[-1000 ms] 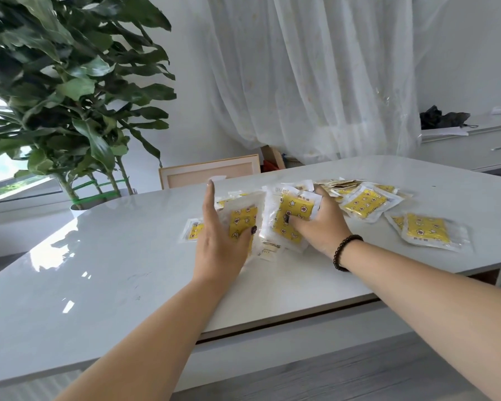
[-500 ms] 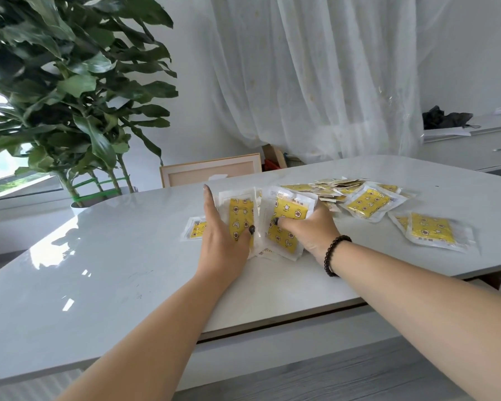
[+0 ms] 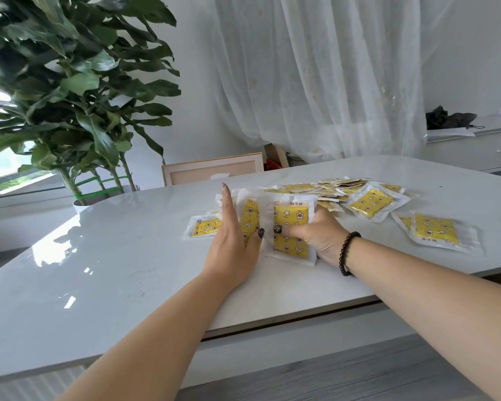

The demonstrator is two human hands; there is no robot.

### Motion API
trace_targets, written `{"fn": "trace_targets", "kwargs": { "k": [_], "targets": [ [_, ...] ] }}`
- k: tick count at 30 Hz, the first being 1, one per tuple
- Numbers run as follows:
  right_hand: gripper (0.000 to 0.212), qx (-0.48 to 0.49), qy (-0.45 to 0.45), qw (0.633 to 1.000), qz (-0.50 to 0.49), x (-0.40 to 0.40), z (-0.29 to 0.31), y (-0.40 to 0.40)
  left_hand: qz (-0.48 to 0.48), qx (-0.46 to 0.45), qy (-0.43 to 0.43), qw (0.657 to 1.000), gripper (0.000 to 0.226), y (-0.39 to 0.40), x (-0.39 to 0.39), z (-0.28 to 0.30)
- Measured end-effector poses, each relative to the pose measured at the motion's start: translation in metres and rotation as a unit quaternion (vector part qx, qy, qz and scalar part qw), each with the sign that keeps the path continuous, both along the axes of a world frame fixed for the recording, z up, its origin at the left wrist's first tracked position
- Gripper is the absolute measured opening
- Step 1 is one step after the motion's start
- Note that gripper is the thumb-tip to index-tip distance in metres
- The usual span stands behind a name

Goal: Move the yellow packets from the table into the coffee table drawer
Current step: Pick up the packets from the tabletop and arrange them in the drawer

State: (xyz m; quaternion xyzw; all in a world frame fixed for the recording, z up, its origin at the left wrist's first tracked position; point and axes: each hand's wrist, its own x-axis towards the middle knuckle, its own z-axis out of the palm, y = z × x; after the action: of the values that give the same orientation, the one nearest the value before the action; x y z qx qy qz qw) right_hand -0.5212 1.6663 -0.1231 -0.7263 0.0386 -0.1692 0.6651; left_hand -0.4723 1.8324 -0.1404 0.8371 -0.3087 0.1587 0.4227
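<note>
Several yellow packets in clear wrappers lie on the white table (image 3: pixel 128 285). My right hand (image 3: pixel 315 238) grips an upright bunch of packets (image 3: pixel 289 227), thumb across the front one. My left hand (image 3: pixel 232 244) stands on its edge with straight fingers, pressing flat against the left side of the bunch, its thumb on a packet. One packet (image 3: pixel 204 227) lies flat just left of my left hand. A loose pile of packets (image 3: pixel 370 202) sits behind and to the right, and another packet (image 3: pixel 437 233) lies far right. No drawer is in view.
A large potted plant (image 3: pixel 70 96) stands at the table's far left. A chair back (image 3: pixel 213 169) shows behind the table, sheer curtains (image 3: pixel 315 76) beyond it. A white sideboard (image 3: pixel 475 149) with a dark item stands at right.
My right hand has slid left and gathered packets upright against my left hand. The gap between the hands has narrowed and the bunch now stands squeezed between them.
</note>
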Motion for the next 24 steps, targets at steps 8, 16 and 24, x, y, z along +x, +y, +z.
{"fn": "trace_targets", "kwargs": {
  "k": [8,16,24],
  "targets": [
    [0.048,-0.020,0.015,0.998,-0.058,-0.007,0.012,0.003,0.052,-0.034,0.071,0.995,0.085,0.008,-0.016,0.005],
    [0.054,0.011,0.053,0.998,-0.039,-0.058,0.058,0.016,0.124,0.013,0.087,0.988,0.045,0.053,-0.066,0.046],
    [0.055,-0.161,0.135,0.977,0.027,-0.125,0.065,0.058,0.145,0.080,0.140,0.976,0.035,0.117,-0.129,0.077]
  ]
}}
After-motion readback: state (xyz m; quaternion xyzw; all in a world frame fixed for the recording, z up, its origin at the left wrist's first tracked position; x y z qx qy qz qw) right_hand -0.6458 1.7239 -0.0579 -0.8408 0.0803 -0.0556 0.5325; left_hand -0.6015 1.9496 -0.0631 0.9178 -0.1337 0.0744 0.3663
